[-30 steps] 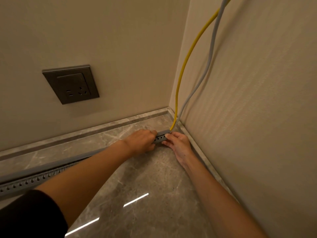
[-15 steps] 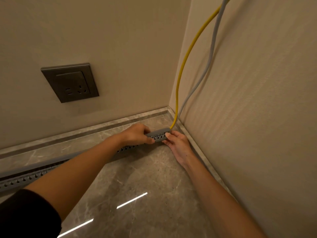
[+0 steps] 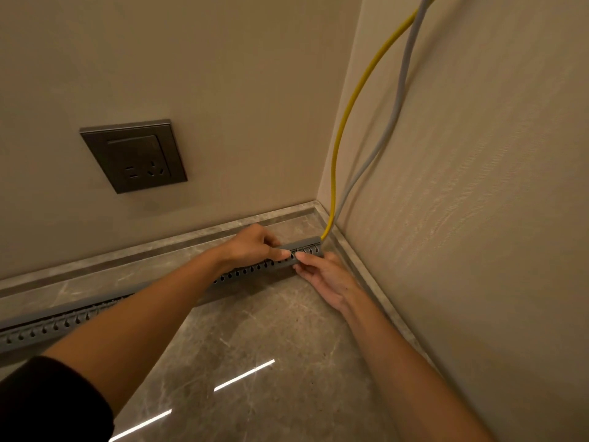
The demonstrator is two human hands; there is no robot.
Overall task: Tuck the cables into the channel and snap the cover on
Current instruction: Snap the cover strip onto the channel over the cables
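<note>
Left hand (image 3: 255,247) curled over, gripping the top of the grey slotted channel (image 3: 251,272) on the floor (image 3: 255,330); right hand (image 3: 328,279) alongside, its straight fingers touching the channel's front, with the yellow cable (image 3: 333,173) and grey cable (image 3: 403,81) rising just beyond both hands and a wall socket (image 3: 134,156) up-left.

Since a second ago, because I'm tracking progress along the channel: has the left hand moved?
Yes. The left hand has shifted toward the back wall, onto the top of the channel, uncovering its front slots.
</note>
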